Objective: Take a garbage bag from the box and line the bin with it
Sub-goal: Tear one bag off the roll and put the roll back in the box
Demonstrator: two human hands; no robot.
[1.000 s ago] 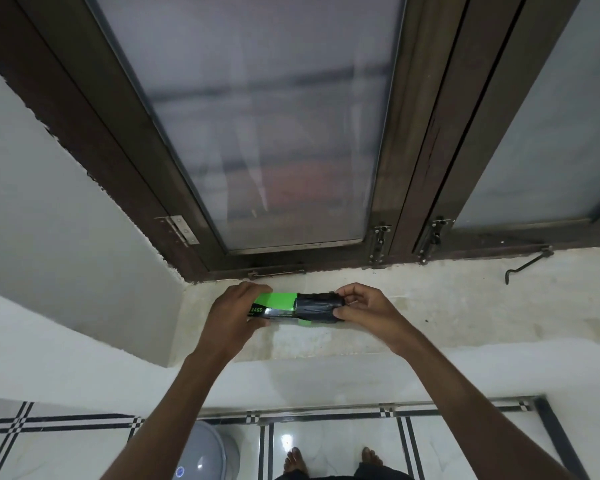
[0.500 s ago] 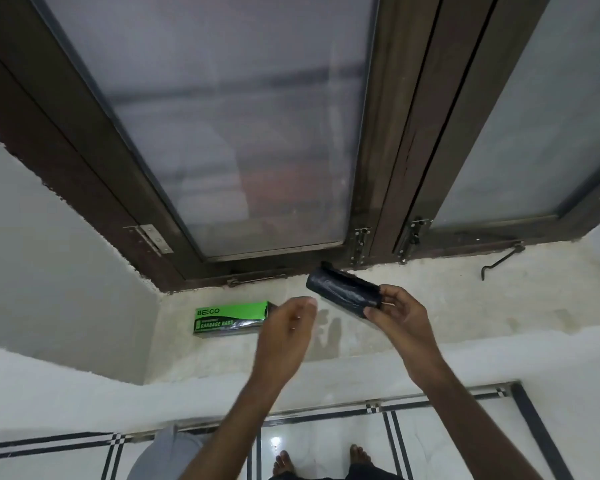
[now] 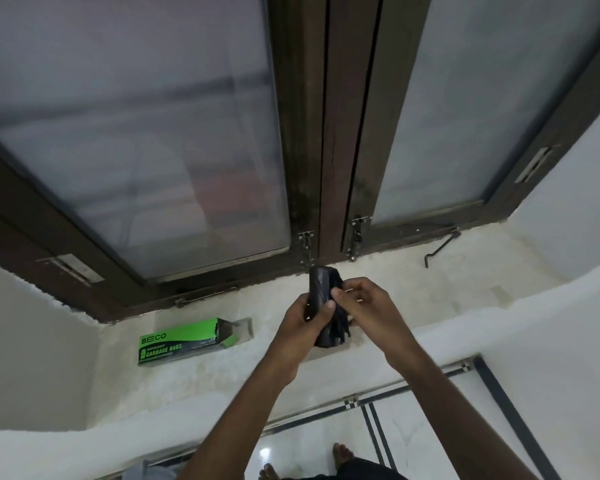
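I see both hands together on the black garbage bag roll (image 3: 321, 289): left hand (image 3: 300, 336) gripping it, right hand (image 3: 364, 306) pinching it. The green box (image 3: 182, 342) lies open-ended on the windowsill (image 3: 413, 289), left of them.

black bag roll (image 3: 321, 289), green-and-black box (image 3: 184, 344), dark brown window frame (image 3: 326, 133), white floor (image 3: 430, 438) with black lines.

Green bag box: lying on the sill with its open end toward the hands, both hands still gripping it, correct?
Not quite. The head view shows the green box lying alone on the sill, open end toward the hands, untouched. The left hand and right hand both hold the black bag roll instead, to the box's right.
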